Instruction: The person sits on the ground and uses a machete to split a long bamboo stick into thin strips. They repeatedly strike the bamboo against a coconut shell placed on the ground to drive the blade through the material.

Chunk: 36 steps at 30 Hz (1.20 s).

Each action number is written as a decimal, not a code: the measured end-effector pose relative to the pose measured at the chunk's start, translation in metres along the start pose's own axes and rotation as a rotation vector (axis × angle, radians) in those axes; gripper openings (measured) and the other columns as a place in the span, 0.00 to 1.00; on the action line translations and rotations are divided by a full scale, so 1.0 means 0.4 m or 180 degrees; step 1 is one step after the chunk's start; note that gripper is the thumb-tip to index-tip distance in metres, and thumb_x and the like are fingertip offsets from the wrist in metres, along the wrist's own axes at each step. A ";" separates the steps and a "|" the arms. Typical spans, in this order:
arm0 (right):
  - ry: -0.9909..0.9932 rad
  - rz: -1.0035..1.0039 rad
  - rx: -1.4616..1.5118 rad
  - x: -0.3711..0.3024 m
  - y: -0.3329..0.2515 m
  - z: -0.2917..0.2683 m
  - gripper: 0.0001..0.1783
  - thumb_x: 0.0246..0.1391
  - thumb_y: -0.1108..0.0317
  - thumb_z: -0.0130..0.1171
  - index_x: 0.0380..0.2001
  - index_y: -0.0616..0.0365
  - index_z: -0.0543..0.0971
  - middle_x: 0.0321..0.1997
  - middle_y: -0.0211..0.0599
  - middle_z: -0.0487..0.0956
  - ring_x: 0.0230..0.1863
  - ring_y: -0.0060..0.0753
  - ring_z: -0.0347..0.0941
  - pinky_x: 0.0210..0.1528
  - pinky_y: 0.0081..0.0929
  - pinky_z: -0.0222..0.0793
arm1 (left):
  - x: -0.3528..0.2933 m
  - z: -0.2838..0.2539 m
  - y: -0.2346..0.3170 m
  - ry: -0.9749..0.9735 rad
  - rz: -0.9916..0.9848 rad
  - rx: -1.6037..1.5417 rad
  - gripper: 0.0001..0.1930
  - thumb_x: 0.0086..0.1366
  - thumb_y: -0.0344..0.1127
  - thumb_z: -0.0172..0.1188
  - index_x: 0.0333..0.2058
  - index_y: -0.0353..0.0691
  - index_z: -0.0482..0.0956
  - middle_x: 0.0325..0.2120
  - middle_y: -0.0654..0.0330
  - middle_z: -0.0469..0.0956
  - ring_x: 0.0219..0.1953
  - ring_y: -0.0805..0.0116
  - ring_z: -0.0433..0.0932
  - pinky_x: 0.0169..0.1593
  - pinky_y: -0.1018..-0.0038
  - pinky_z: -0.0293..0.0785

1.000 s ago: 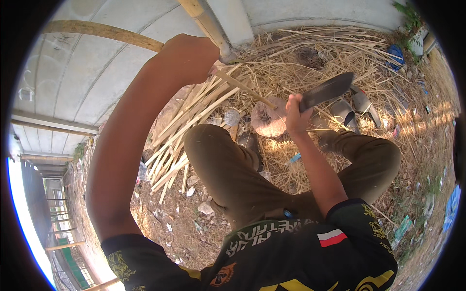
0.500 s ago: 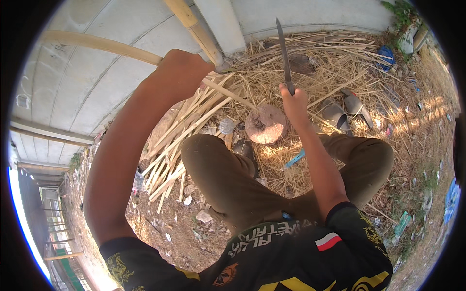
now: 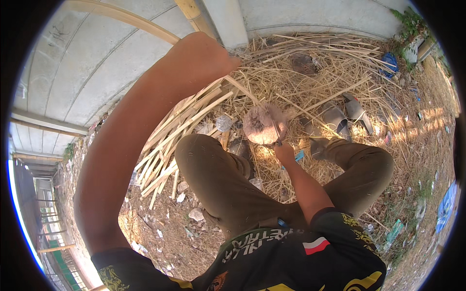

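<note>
Raised at the upper left, my left hand (image 3: 206,54) is closed around a long pale bamboo strip (image 3: 241,90). One end of this strip bows up past the wall on the left. Its lower end slants down to the top of a round wooden chopping block (image 3: 253,130) on the ground before me. My right hand (image 3: 285,153) grips the handle of a long knife (image 3: 276,127), just on the near side of the block. Motion blurs the blade, which lies over the block's right part; whether it touches the strip or the wood I cannot tell.
Split bamboo strips (image 3: 167,138) are heaped left of the block. Shavings and thin strips (image 3: 276,87) cover the ground beyond it. A pair of sandals (image 3: 335,118) lies to the right. A pale wall (image 3: 310,17) and an upright bamboo pole (image 3: 194,15) stand at the back.
My right hand has swung the knife down from upright to the block, moving nearer to me. The left hand has moved right and slightly up, with the bamboo strip bowing more.
</note>
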State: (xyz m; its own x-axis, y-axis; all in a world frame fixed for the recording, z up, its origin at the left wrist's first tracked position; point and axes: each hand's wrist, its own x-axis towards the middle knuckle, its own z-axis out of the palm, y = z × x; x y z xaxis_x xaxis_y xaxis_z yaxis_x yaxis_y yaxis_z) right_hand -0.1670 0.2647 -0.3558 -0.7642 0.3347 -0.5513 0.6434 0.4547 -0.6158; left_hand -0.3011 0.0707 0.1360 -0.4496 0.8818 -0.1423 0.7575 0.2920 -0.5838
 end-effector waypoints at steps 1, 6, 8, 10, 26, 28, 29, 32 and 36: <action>-0.0076 -0.0049 0.0395 0.012 -0.053 -0.023 0.22 0.50 0.57 0.60 0.34 0.71 0.81 0.33 0.56 0.83 0.31 0.55 0.80 0.36 0.45 0.76 | -0.004 0.004 -0.004 -0.0014 -0.0042 -0.0055 0.15 0.56 0.23 0.62 0.42 0.43 0.77 0.21 0.58 0.77 0.29 0.58 0.82 0.31 0.63 0.75; 0.0375 -0.0635 -0.0366 0.004 -0.151 -0.085 0.19 0.55 0.59 0.60 0.38 0.68 0.80 0.37 0.59 0.82 0.39 0.60 0.81 0.44 0.53 0.76 | -0.086 0.014 0.017 -0.0460 -0.0860 -0.0446 0.15 0.58 0.27 0.65 0.44 0.42 0.75 0.22 0.58 0.78 0.29 0.56 0.81 0.33 0.61 0.74; 0.0430 -0.0638 -0.0519 -0.003 -0.135 -0.044 0.21 0.57 0.59 0.60 0.46 0.67 0.77 0.40 0.58 0.82 0.44 0.60 0.81 0.49 0.54 0.74 | -0.183 -0.023 0.057 -0.0793 -0.1296 -0.0523 0.14 0.61 0.31 0.66 0.44 0.43 0.74 0.23 0.59 0.79 0.29 0.56 0.81 0.34 0.61 0.73; 0.0239 -0.0558 -0.0596 0.002 -0.113 -0.007 0.22 0.58 0.59 0.59 0.48 0.66 0.75 0.42 0.57 0.82 0.46 0.60 0.81 0.51 0.54 0.74 | -0.300 -0.043 0.120 -0.0954 -0.1727 -0.0690 0.13 0.64 0.38 0.66 0.42 0.42 0.73 0.23 0.58 0.79 0.28 0.56 0.81 0.34 0.60 0.72; -0.1228 0.0275 -0.3588 -0.005 0.094 -0.138 0.22 0.62 0.53 0.62 0.56 0.49 0.80 0.59 0.41 0.79 0.59 0.47 0.73 0.58 0.56 0.66 | -0.418 0.046 0.856 0.1091 -0.4155 -0.5401 0.09 0.71 0.36 0.62 0.38 0.35 0.79 0.17 0.67 0.73 0.21 0.84 0.69 0.26 0.81 0.63; -0.1194 0.0277 -0.3531 -0.012 0.110 -0.121 0.21 0.63 0.57 0.62 0.57 0.51 0.80 0.58 0.43 0.78 0.58 0.48 0.74 0.57 0.57 0.66 | -0.383 0.063 0.871 0.1108 -0.4205 -0.5480 0.09 0.71 0.37 0.63 0.38 0.36 0.79 0.17 0.65 0.74 0.21 0.83 0.70 0.26 0.80 0.65; -0.1178 0.0395 -0.3364 0.016 0.123 -0.109 0.21 0.63 0.59 0.63 0.57 0.52 0.79 0.58 0.43 0.78 0.58 0.49 0.74 0.57 0.57 0.66 | -0.366 0.075 0.862 0.0970 -0.4119 -0.5361 0.10 0.71 0.37 0.63 0.39 0.35 0.80 0.17 0.65 0.75 0.21 0.82 0.71 0.26 0.79 0.67; -0.0668 -0.0366 -0.3622 -0.010 0.124 -0.062 0.10 0.60 0.63 0.63 0.41 0.54 0.86 0.43 0.43 0.83 0.46 0.44 0.80 0.48 0.50 0.73 | -0.356 0.089 0.868 0.1221 -0.3780 -0.4357 0.12 0.70 0.39 0.64 0.37 0.35 0.81 0.17 0.64 0.75 0.20 0.80 0.72 0.26 0.77 0.68; -0.0823 -0.0182 -0.2858 -0.044 0.071 0.002 0.12 0.60 0.62 0.63 0.43 0.54 0.85 0.46 0.43 0.83 0.48 0.44 0.80 0.49 0.51 0.74 | -0.324 0.054 0.860 0.0522 -0.4114 -0.4067 0.20 0.72 0.53 0.55 0.42 0.40 0.81 0.29 0.46 0.82 0.33 0.46 0.81 0.39 0.55 0.74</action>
State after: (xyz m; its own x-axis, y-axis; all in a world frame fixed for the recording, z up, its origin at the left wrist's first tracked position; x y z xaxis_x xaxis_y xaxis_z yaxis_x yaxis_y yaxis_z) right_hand -0.1350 0.2711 -0.3641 -0.6906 0.1473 -0.7081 0.2473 0.9681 -0.0398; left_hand 0.0075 0.0489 -0.0636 -0.9944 -0.1013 -0.0317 -0.0970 0.7452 0.6598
